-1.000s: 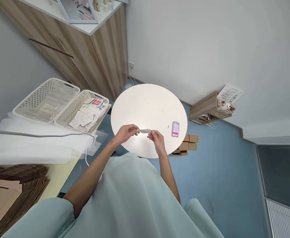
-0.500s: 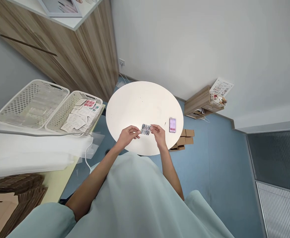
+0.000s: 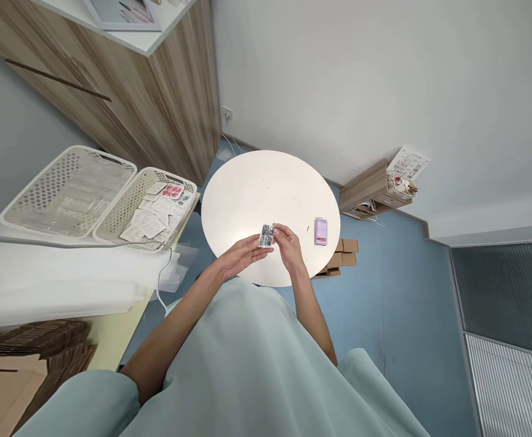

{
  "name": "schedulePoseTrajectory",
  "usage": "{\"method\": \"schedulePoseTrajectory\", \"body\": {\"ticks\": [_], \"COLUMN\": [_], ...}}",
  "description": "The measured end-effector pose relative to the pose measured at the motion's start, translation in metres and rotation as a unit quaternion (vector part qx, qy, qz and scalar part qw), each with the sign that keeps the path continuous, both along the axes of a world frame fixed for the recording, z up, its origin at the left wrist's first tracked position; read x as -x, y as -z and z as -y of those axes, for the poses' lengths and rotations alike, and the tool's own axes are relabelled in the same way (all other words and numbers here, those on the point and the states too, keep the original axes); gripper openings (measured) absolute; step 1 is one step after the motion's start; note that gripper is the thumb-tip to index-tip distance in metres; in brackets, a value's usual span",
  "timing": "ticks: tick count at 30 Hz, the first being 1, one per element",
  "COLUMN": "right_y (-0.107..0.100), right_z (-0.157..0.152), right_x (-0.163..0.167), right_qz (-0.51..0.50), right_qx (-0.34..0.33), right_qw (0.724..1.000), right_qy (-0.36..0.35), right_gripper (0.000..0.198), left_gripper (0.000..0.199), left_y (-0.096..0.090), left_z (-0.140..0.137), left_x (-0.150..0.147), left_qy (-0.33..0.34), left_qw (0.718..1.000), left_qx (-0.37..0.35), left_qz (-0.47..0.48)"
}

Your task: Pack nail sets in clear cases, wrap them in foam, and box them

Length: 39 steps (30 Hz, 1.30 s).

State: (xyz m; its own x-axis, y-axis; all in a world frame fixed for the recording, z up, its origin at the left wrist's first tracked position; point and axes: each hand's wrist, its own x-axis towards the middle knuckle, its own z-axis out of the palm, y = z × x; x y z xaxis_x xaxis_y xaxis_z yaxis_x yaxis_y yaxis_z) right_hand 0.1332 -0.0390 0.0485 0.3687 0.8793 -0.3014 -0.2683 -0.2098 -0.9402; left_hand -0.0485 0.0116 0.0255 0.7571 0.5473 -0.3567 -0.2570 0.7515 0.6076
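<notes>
A small card of press-on nails (image 3: 266, 235), dark and silvery on a pale backing, is held over the round white table (image 3: 275, 188). My left hand (image 3: 241, 255) grips its left edge, with the fingers reaching along and below the card. On the other side, my right hand (image 3: 289, 249) pinches the right edge between thumb and fingertips. A phone (image 3: 321, 232) with a pinkish screen lies on the table to the right of my right hand.
To the left, two white perforated baskets hold clear plastic pieces (image 3: 77, 200) and printed cards (image 3: 150, 218). A wood-grain cabinet (image 3: 166, 97) rises behind them. Cardboard boxes (image 3: 343, 260) sit beside the table, and a small wooden shelf (image 3: 366, 188) stands by the wall.
The card has turned from lying wide to standing more upright. My left hand has shifted from a fingertip pinch to extended fingers under the card. The view has moved slightly.
</notes>
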Motion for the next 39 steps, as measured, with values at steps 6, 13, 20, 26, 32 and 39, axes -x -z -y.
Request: {"method": "schedulePoseTrajectory", "body": {"ticks": [6,13,20,26,32,39], "right_y": [-0.016,-0.02,-0.022,-0.018,-0.018,-0.017], "right_z": [-0.015,-0.029,-0.035,-0.035,-0.034,-0.032], "right_x": [0.024,0.047,0.034,0.027,0.018,0.013], "right_qz": [0.121,0.168,0.137,0.125,0.096,0.031], "right_qx": [0.014,0.028,0.027,0.039,0.016,0.014], "right_qw": [0.992,0.984,0.989,0.991,0.995,0.998], "right_qy": [0.047,0.056,0.045,0.033,0.002,-0.057], "right_gripper": [0.045,0.03,0.032,0.034,0.036,0.04], "left_gripper": [0.074,0.084,0.073,0.069,0.066,0.069], "left_y": [-0.004,-0.005,-0.001,0.001,-0.001,-0.013], "left_z": [-0.014,-0.018,-0.032,-0.037,-0.039,-0.029], "left_x": [0.007,0.008,0.023,0.028,0.029,0.025], "left_qy": [-0.088,-0.147,-0.162,-0.149,-0.087,0.029], "left_qw": [0.974,0.923,0.948,0.957,0.989,0.999], "left_qx": [-0.105,-0.24,-0.15,-0.123,-0.061,-0.044], "left_qz": [-0.182,-0.261,-0.23,-0.216,-0.105,0.014]}}
